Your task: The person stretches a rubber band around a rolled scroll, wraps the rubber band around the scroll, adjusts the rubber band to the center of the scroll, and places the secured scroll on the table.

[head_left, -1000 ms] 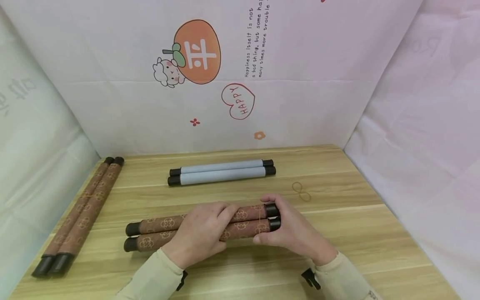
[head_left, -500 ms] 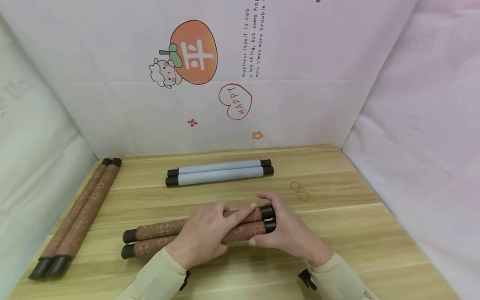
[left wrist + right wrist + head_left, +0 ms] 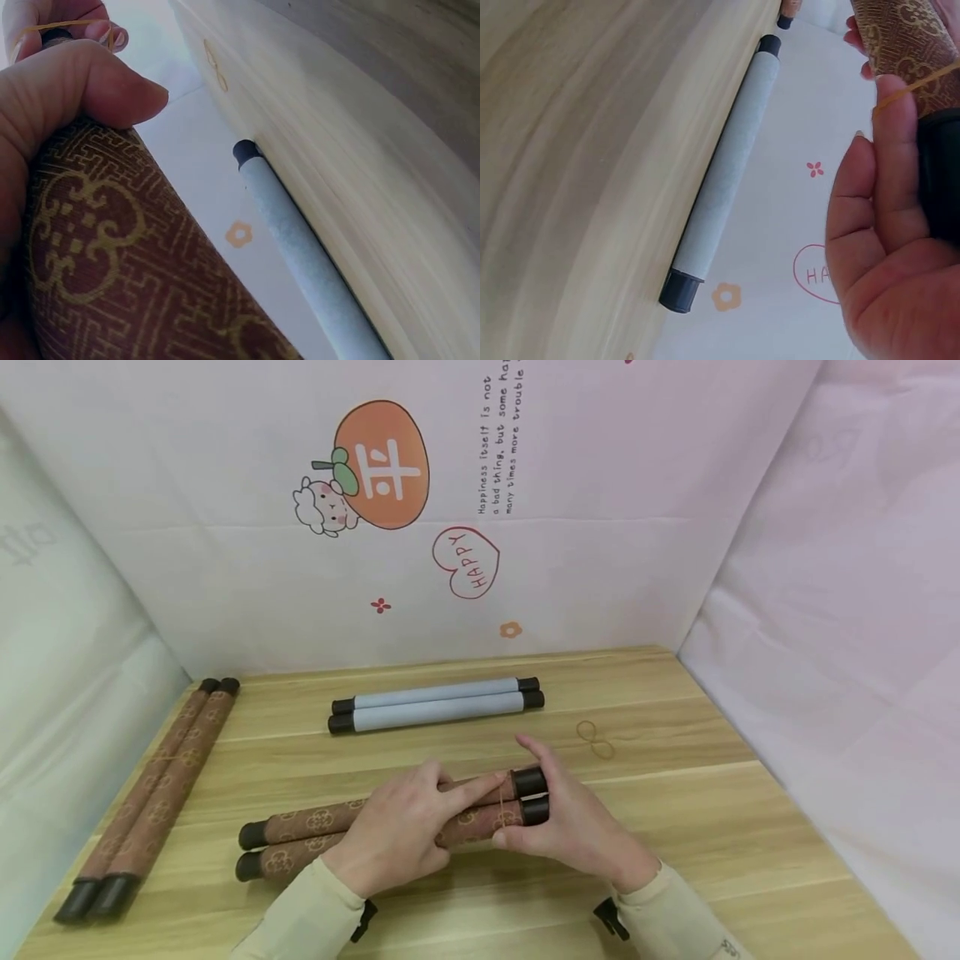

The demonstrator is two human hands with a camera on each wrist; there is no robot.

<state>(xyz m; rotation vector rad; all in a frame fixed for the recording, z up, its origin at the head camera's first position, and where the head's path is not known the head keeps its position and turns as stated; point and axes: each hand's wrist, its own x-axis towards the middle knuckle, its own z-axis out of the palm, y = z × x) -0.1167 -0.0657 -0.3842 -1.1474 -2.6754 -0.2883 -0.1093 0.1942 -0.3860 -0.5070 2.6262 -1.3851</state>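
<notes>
Two brown patterned scroll rolls (image 3: 315,820) with black end caps lie side by side, slanting over the table. My left hand (image 3: 401,827) grips them around the middle, its index finger stretched along the far roll to a thin rubber band (image 3: 502,808). Around the right-hand caps is my right hand (image 3: 581,827), thumb on the near side and fingers on the far side. In the right wrist view the band (image 3: 922,84) crosses a right fingertip. It is stretched over the right hand's fingers in the left wrist view too.
A pale blue pair of scroll rolls (image 3: 438,703) lies farther back. Another brown pair (image 3: 157,793), banded at its middle, lies along the left. Right of the pale pair is a loose rubber band (image 3: 596,740) twisted like an eight. White printed cloth (image 3: 600,568) encloses the table.
My left index finger has extended along the far roll to the band. The right index finger has lifted away from the far cap, and the rolls have shifted slightly left in view.
</notes>
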